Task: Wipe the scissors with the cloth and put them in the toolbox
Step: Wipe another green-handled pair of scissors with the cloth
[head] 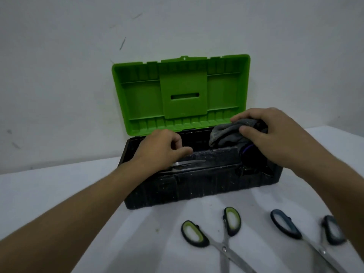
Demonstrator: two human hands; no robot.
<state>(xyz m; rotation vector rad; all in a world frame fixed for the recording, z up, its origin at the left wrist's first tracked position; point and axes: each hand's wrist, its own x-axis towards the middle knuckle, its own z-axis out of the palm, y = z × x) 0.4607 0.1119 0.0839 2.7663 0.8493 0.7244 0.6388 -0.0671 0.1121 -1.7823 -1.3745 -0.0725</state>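
A black toolbox [197, 188] stands open on the white table, its green lid [141, 99] leaning back against the wall. My left hand [159, 148] is inside the box with curled fingers. The steel blades of a pair of scissors [189, 163] stick out to the right from under it, and their handles are hidden. My right hand [275, 138] grips a grey cloth [226, 133] above the right end of the box. Two more pairs lie open on the table in front: green-handled scissors [224, 247] and blue-handled scissors [319, 249].
A dark round object with a purple edge [249, 154] sits in the right end of the toolbox. The wall stands right behind the lid. White table surface [59, 184] extends to the left of the box.
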